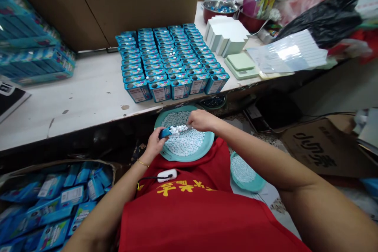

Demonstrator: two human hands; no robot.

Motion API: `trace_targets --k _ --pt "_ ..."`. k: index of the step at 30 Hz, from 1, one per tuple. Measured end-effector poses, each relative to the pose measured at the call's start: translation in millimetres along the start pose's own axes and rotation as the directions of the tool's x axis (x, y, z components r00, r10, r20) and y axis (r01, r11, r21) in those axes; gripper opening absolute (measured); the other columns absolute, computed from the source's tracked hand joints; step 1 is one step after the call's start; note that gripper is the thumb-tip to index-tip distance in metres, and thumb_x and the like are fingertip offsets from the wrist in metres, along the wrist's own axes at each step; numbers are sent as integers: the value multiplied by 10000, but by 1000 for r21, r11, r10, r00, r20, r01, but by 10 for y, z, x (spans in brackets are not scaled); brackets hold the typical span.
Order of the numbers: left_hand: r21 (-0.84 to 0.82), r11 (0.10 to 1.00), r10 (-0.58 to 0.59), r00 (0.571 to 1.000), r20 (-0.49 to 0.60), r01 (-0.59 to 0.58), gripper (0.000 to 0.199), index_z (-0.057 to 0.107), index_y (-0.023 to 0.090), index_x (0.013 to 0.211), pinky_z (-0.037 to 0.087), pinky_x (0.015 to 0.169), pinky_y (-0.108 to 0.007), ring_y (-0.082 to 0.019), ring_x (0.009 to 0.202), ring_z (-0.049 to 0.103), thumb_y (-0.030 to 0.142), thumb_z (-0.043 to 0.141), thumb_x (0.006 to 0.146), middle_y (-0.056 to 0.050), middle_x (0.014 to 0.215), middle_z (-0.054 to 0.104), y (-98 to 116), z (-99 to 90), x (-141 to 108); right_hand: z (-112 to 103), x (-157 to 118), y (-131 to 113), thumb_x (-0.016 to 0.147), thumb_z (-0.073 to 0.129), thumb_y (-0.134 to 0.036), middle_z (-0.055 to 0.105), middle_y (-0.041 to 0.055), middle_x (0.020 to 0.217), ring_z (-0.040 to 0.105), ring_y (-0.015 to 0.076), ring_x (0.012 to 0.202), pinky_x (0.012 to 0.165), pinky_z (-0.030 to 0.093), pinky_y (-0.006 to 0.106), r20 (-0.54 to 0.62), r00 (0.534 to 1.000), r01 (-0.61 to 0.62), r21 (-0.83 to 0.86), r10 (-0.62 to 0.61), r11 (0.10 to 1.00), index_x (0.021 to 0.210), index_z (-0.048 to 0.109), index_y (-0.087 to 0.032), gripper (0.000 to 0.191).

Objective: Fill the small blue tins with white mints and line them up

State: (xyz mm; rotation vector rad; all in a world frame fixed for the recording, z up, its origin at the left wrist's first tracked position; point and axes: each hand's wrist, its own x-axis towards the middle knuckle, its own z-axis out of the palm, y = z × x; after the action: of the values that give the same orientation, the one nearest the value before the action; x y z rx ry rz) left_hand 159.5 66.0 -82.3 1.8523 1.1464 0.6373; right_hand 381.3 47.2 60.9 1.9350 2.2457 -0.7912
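Observation:
In the head view, a small blue box lies tilted in the grip of my left hand, its end facing right. My right hand is closed around the end of a small scoop, whose body is mostly hidden under a row of white candy pellets. The row of pellets reaches the mouth of the box. Both hands are over a turquoise basin filled with white pellets, resting at my lap on a red apron.
Rows of blue boxes stand on the white table. A pale green scale and white card stacks sit to their right. Lower left, a carton holds blue packs; a smaller pellet basin is lower right.

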Motion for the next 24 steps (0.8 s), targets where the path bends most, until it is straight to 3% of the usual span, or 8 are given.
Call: trace_targets --k 3,6,9,12,15,17,21,24 --pt "-2 999 32 999 -9 -32 354 536 178 1035 423 841 -318 -196 918 544 266 573 693 -57 997 581 -6 39 0 -114 2 -213 688 530 -93 681 125 840 615 237 855 717 423 284 49 995 -85 -107 91 991 855 714 -90 248" --pt "-7 1000 26 1000 -17 -26 351 528 183 1037 416 851 -327 -196 920 539 267 568 698 -56 998 575 -39 47 -5 -177 -60 -274 706 524 -116 671 147 911 613 256 884 722 430 302 67 992 -94 -179 108 979 922 697 -84 279" --pt "-28 999 15 999 -37 -16 353 523 179 1037 412 851 -330 -195 914 538 253 557 693 -53 991 574 -91 34 -11 -154 -202 -135 742 486 -150 680 116 920 612 224 880 716 417 269 38 996 -69 -171 76 983 909 706 -152 276" --pt "-66 998 3 999 -45 -6 360 520 181 1042 422 815 -311 -181 879 541 241 551 689 -40 969 576 -133 32 -10 -24 -354 127 770 450 -158 694 61 900 606 172 856 698 397 223 20 1000 -10 -37 11 999 893 712 -212 294" --pt "-107 994 -4 999 -47 -1 358 514 182 1046 426 787 -295 -171 848 541 259 560 700 -30 944 575 -155 26 -17 233 -414 424 792 439 -172 697 28 854 600 132 775 658 391 193 -37 999 16 194 -9 981 945 701 -199 305" --pt "-119 993 -17 997 -71 9 363 508 183 1056 423 799 -302 -177 861 540 282 570 713 -33 950 574 -175 1 -39 479 -359 600 816 421 -184 690 19 827 596 118 716 640 402 190 -75 995 -35 309 61 951 1007 677 -180 319" --pt "-123 991 -68 988 -136 51 387 498 189 1082 420 832 -330 -192 896 544 324 585 730 -45 979 578 -273 -68 -116 1095 -54 729 835 403 -139 679 76 933 603 158 830 721 430 232 -50 957 -274 164 285 948 1050 646 -159 325" --pt "-146 988 -83 983 -163 59 389 501 189 1074 420 848 -343 -200 916 551 330 597 725 -52 995 584 -361 -74 -149 1534 186 585 833 381 -72 645 179 1013 594 209 915 781 428 287 -24 944 -328 54 330 943 1026 641 -84 324"
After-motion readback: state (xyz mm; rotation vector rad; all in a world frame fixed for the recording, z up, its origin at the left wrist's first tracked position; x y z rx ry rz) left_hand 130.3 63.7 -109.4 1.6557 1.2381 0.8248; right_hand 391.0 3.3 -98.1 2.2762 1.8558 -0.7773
